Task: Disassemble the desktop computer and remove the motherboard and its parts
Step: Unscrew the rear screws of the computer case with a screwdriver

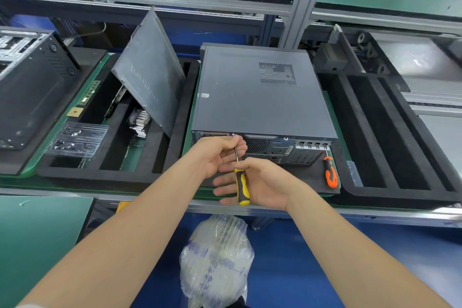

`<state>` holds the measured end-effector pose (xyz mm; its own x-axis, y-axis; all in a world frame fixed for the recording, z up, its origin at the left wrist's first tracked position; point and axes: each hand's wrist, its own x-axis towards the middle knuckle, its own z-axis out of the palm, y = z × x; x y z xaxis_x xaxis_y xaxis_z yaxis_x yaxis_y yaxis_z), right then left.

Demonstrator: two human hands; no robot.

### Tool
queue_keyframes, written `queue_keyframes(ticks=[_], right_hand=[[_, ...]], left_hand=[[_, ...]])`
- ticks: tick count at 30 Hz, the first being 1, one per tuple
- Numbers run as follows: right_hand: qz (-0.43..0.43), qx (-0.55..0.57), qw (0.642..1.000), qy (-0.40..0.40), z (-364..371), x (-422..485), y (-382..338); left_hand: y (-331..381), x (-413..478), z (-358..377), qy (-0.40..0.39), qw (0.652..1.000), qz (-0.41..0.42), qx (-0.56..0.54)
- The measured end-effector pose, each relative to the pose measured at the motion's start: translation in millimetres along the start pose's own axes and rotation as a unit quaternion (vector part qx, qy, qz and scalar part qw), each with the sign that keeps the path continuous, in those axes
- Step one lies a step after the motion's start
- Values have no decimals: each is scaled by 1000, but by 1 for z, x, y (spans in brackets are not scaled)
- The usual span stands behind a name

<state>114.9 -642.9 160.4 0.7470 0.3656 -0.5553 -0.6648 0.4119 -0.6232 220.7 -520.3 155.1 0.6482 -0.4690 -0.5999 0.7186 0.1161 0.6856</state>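
Yellow screwdriver (242, 186) in right hand (268, 182)

The computer (250, 92) is dark grey, with a square patch of tiny holes near its far right corner. The screwdriver (242, 186) has a yellow and black handle. The other screwdriver (330, 172), at the desk's (75, 186) near edge, is orange and black. The desk is green. The foam tray (390, 132) is black.

We find the computer case (260, 92) mid-frame on the table (50, 182), a panel (150, 70) to its left, a screwdriver (331, 172) before its right corner.
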Motion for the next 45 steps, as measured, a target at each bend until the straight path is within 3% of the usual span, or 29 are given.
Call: queue_keyframes(ticks=[5, 18, 25, 29, 33, 37, 42, 45], right_hand=[[-41, -34, 998, -32, -12, -3, -1], [-63, -198, 960, 186, 11, 24, 9], [-62, -213, 953, 204, 15, 34, 12], [-59, -212, 961, 170, 9, 31, 12], [-29, -76, 994, 77, 2, 18, 9], [-20, 12, 1000, -20, -12, 3, 7], [-72, -55, 996, -20, -19, 3, 6], [-76, -84, 993, 35, -13, 6, 5]], left_hand=[[2, 1, -2, -36, 999, -32, -23], [4, 1, -13, -46, 998, -29, -27], [3, -1, -13, -10, 998, -9, 60], [2, 1, -7, 11, 999, 2, 45], [0, 2, -5, 1, 1000, -1, 24], [0, 2, -7, -26, 999, -25, 4], [3, 1, -10, -58, 995, -56, -53], [6, 0, -15, -64, 992, -59, -94]])
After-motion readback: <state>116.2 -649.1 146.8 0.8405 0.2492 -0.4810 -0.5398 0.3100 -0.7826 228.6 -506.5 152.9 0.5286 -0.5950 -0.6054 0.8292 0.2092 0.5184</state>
